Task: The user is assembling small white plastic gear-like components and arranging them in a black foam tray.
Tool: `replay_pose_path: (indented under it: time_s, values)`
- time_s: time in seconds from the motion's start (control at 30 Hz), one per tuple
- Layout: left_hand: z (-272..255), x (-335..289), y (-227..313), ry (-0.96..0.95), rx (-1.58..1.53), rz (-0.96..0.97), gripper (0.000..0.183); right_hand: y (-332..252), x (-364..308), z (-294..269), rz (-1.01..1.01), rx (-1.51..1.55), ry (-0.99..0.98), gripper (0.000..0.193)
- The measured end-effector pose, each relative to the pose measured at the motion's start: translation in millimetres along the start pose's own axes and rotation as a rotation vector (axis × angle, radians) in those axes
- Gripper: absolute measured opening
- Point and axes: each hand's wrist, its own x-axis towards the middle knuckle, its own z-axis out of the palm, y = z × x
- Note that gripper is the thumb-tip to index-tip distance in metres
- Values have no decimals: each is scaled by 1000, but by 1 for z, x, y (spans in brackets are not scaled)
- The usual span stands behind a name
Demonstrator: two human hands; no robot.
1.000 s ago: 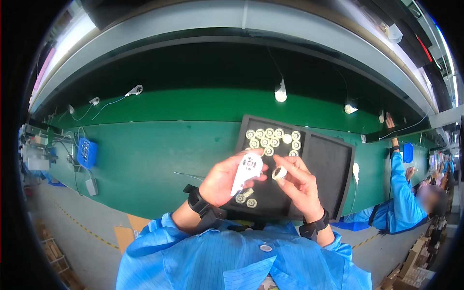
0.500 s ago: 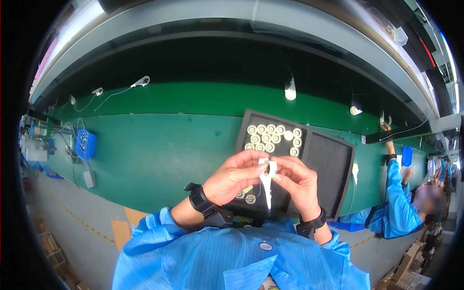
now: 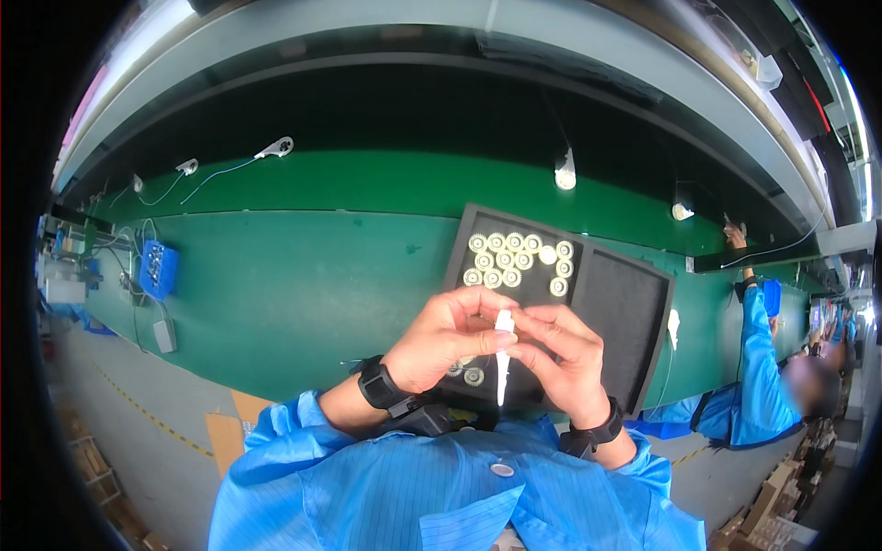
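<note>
- A white part (image 3: pixel 503 372) is standing edge-on between the 2 hands, its broader end sitting at the fingertips and its narrow tail pointing down toward the wearer's body.
- The left hand (image 3: pixel 443 338) is pinching the white part, its thumb lying across the near face just below the broader end.
- The right hand (image 3: pixel 562 356) is curling its fingers nearly together, the tips meeting the white part's right side; whether they are gripping it or something hidden, I cannot tell.
- Any marking on the white part is staying too small to tell.
- A black tray (image 3: pixel 620 303) is lying beneath and beyond both hands, its right compartment reaching out past the right hand.
- Cream gears (image 3: pixel 504 261) are resting in the tray's left compartment, most of them grouped beyond the fingertips; at least 1 more is showing below the left hand.
- A white piece (image 3: pixel 673 328) is lying to the right of the right hand, just outside the tray.
- A blue bin (image 3: pixel 158 269) is sitting well apart, far to the left of the left hand.
- Another person's blue sleeve (image 3: pixel 755 340) is extending over the bench, far to the right of the right hand.
</note>
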Motion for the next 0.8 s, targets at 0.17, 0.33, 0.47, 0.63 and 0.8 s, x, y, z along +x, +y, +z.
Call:
replay_pose_path:
  time_s: [0.17,0.33,0.47,0.63,0.8]
  values:
    - [-14,-6,27,-2,-141,-134,33,-17,23,14,-35,-90,-28,44]
    - [-38,32,64,-54,-298,101,43,10,28,56,248,837,-93,84]
    - [-76,101,115,-120,-385,230,40,11,33,78,445,935,-544,62]
    - [-246,219,145,205,-214,236,35,23,19,105,187,444,-640,64]
    - [-339,312,106,274,1101,486,34,36,25,118,187,412,-737,67]
